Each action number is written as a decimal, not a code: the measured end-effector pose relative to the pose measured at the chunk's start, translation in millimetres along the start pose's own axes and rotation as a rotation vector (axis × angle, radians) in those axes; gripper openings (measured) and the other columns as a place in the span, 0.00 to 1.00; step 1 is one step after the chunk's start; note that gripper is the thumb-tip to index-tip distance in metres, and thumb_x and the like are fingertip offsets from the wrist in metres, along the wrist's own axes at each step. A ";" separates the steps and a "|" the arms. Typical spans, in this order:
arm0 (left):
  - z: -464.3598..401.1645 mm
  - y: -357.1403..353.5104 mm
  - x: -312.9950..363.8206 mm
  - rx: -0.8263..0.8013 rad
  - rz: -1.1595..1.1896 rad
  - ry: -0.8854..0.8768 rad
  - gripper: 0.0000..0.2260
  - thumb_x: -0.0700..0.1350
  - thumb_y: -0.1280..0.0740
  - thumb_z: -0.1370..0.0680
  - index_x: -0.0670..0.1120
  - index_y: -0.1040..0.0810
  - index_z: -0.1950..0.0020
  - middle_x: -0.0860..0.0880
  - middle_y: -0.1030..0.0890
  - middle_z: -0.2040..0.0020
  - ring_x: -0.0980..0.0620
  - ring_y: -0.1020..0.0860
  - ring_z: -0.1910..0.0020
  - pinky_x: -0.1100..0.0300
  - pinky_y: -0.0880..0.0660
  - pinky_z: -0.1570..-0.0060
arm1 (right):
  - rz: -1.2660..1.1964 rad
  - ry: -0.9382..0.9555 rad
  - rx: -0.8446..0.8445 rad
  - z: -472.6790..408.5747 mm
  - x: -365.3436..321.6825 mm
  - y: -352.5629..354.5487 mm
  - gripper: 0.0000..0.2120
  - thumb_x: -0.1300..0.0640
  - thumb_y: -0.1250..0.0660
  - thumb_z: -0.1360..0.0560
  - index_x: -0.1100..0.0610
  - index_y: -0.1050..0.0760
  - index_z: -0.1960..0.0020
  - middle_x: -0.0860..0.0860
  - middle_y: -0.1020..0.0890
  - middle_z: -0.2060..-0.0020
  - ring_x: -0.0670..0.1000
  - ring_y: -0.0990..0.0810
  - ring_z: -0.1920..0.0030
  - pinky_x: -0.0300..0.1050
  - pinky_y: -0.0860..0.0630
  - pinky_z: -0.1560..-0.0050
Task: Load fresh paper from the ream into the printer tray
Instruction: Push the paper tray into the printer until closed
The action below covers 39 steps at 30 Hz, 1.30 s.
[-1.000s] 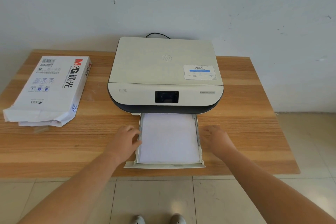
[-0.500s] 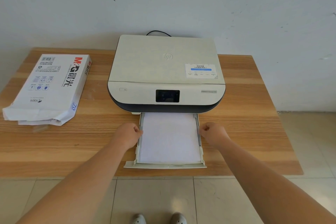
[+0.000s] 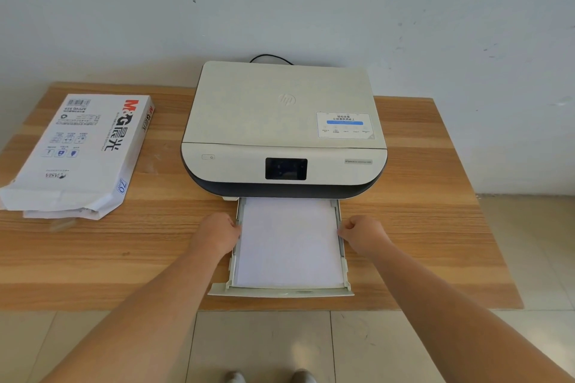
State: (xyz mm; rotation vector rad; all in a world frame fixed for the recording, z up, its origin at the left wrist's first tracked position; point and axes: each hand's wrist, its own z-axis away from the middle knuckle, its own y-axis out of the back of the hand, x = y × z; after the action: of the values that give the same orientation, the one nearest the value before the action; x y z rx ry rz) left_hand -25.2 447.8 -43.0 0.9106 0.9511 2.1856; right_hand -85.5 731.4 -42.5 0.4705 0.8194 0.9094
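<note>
We see the wooden bench (image 3: pixel 435 227) bare right of the HP printer (image 3: pixel 283 127), whose paper tray (image 3: pixel 280 292) juts to the bench's front edge, white paper (image 3: pixel 287 242) lying flat inside. The opened ream (image 3: pixel 81 152) lies far left. Our left hand (image 3: pixel 217 235) and right hand (image 3: pixel 364 235), fingers curled, grip the tray's side rails.

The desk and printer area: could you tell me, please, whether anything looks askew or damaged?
Only the ream: it lies skewed on the desk, its near end torn open and crumpled, with sheets poking out. The paper sits square in the tray.
</note>
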 end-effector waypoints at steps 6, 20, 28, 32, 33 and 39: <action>-3.3 -0.1 1.4 -0.012 -0.011 -0.022 0.08 0.47 0.37 0.23 0.45 0.22 0.58 0.46 0.21 0.62 0.50 0.23 0.62 0.56 0.26 0.64 | 0.027 -0.025 -0.033 -4.7 -1.3 1.1 0.09 0.58 0.38 0.26 0.55 0.31 0.65 0.49 0.28 0.69 0.50 0.31 0.67 0.42 0.32 0.67; -11.2 2.4 -1.7 -0.078 0.015 -0.068 0.11 0.45 0.37 0.23 0.39 0.20 0.57 0.39 0.18 0.55 0.49 0.25 0.63 0.58 0.30 0.66 | 0.106 -0.011 -0.044 -9.1 -5.7 0.5 0.11 0.57 0.39 0.25 0.55 0.34 0.66 0.49 0.30 0.70 0.49 0.32 0.68 0.40 0.34 0.69; -13.1 2.2 -4.2 -0.093 0.049 -0.071 0.12 0.44 0.36 0.23 0.35 0.20 0.55 0.38 0.19 0.56 0.48 0.25 0.63 0.56 0.30 0.64 | 0.197 0.031 -0.045 -8.2 -8.6 0.3 0.12 0.58 0.40 0.24 0.54 0.36 0.66 0.49 0.30 0.70 0.48 0.33 0.70 0.40 0.34 0.70; -11.9 2.1 -2.0 -0.084 0.026 -0.064 0.11 0.43 0.36 0.23 0.37 0.20 0.58 0.38 0.18 0.56 0.49 0.25 0.64 0.58 0.30 0.65 | 0.250 0.033 -0.052 -7.6 -12.0 0.4 0.12 0.57 0.41 0.23 0.54 0.35 0.65 0.49 0.30 0.69 0.48 0.32 0.70 0.40 0.34 0.71; -11.8 2.1 -1.5 -0.085 0.027 -0.061 0.10 0.43 0.36 0.23 0.38 0.20 0.58 0.38 0.18 0.57 0.49 0.25 0.64 0.58 0.30 0.66 | 0.253 0.031 -0.052 -7.5 -12.2 0.4 0.12 0.56 0.40 0.23 0.54 0.35 0.65 0.49 0.29 0.69 0.48 0.32 0.70 0.40 0.34 0.71; -10.6 3.8 0.0 -0.096 0.035 -0.057 0.10 0.44 0.36 0.23 0.37 0.21 0.58 0.40 0.20 0.59 0.49 0.25 0.65 0.59 0.32 0.68 | 0.223 0.033 -0.045 -7.0 -11.9 0.7 0.11 0.57 0.40 0.23 0.54 0.34 0.64 0.49 0.29 0.69 0.48 0.31 0.70 0.39 0.34 0.71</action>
State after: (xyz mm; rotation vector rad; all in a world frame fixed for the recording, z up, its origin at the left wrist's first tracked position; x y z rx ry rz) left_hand -34.2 441.5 -45.4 0.9449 0.8020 2.2026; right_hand -95.6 722.0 -41.4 0.5158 0.7849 1.1421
